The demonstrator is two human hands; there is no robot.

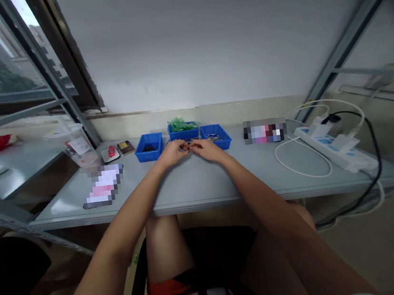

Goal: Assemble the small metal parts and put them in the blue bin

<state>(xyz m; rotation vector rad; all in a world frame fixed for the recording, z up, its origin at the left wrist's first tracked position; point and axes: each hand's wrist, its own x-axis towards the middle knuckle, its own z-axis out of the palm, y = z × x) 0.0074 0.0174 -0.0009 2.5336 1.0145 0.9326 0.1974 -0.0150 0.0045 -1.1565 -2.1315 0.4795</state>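
My left hand [175, 152] and my right hand [206, 149] meet fingertip to fingertip over the grey table. Both are closed in a pinch, and whatever lies between the fingers is too small to make out. Just left of them stands a blue bin [139, 154] with small dark pieces [148, 147] inside. Right of them, another blue bin [228, 140] holds thin silvery metal pieces [213, 137]. Behind the hands, a third blue bin [183, 134] is heaped with green plastic pieces [178, 125]. More metal pieces show partly behind my fingers.
On the left are a lidded plastic cup [81, 147], a blurred-out phone [104, 185], a small white dish [106, 156] with a red item and a dark packet [126, 147]. To the right lie a pixelated object [265, 132], a power strip [341, 149] and looping cables [306, 174].
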